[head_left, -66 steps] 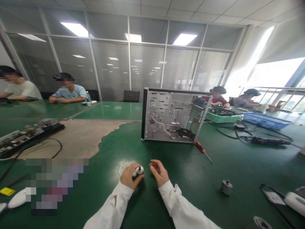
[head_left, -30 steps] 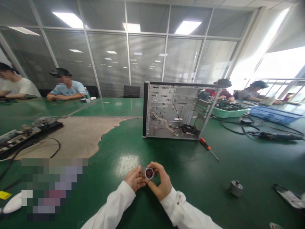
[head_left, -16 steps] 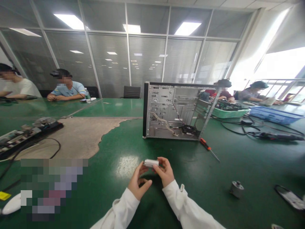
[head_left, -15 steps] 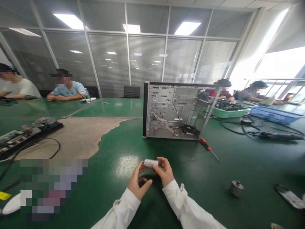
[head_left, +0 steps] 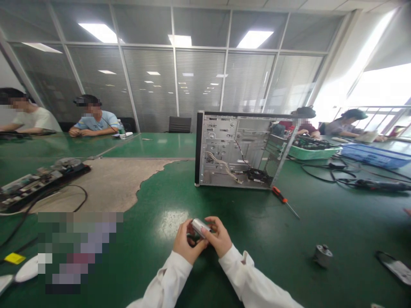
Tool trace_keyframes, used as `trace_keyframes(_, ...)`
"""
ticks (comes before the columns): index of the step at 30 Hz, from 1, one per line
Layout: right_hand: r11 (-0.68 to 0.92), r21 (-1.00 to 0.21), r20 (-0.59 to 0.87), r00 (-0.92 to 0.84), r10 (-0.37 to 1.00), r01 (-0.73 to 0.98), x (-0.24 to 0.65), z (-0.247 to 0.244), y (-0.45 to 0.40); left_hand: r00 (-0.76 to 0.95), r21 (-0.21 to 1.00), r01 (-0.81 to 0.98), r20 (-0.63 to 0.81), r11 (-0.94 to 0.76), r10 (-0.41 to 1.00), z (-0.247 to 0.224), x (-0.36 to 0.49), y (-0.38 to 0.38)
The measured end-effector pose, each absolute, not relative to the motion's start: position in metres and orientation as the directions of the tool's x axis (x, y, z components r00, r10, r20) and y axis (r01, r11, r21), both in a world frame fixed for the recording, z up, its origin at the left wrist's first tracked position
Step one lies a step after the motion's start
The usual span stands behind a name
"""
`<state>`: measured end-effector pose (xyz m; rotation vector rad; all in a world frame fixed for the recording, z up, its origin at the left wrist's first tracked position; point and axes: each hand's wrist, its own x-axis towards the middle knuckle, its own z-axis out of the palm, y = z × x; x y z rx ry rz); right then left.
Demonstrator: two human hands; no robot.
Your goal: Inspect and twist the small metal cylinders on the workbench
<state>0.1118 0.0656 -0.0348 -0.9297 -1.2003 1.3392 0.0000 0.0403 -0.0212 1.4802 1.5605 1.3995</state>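
Note:
A small silver cylinder (head_left: 199,227), probably a small motor, is held low over the green tabletop (head_left: 150,252). My left hand (head_left: 188,241) cradles it from below and my right hand (head_left: 220,235) pinches its right end, so it slants between them. Its ends are hidden by my fingers. A similar grey motor (head_left: 323,256) stands on the table to my right, out of reach of both hands. Ahead of my hands, an open metal computer case (head_left: 237,149) stands on its edge, with an orange-handled screwdriver (head_left: 284,201) lying beside its corner.
Circuit boards with black cable (head_left: 41,182) lie on a tan worn patch at left. A green basket (head_left: 310,152), blue basket (head_left: 372,156) and corded tool (head_left: 379,185) sit at right. Several co-workers sit along the far tables.
The silver cylinder has tilted from level to slanting, its right end lower. Both hands have closed in around it, and the view has shifted slightly.

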Motion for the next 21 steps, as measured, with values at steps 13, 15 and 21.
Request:
trace_keyframes(13,0.054,-0.897,0.194,-0.281,0.94,-0.439,0.112,-0.028,0.065,0.136,0.855,-0.475,-0.164,0.21,0.977,-0.028,-0.023,0.056)
trace_keyframes(15,0.046,-0.898,0.185,-0.28,0.942,-0.437,0.113,-0.029,0.066,0.22,0.778,-0.534,-0.251,0.331,0.943,-0.024,-0.025,0.055)
trace_keyframes(21,0.022,-0.896,0.161,-0.278,0.947,-0.444,0.114,-0.031,0.07,0.265,0.579,-0.654,-0.427,0.487,0.864,-0.008,-0.027,0.054)
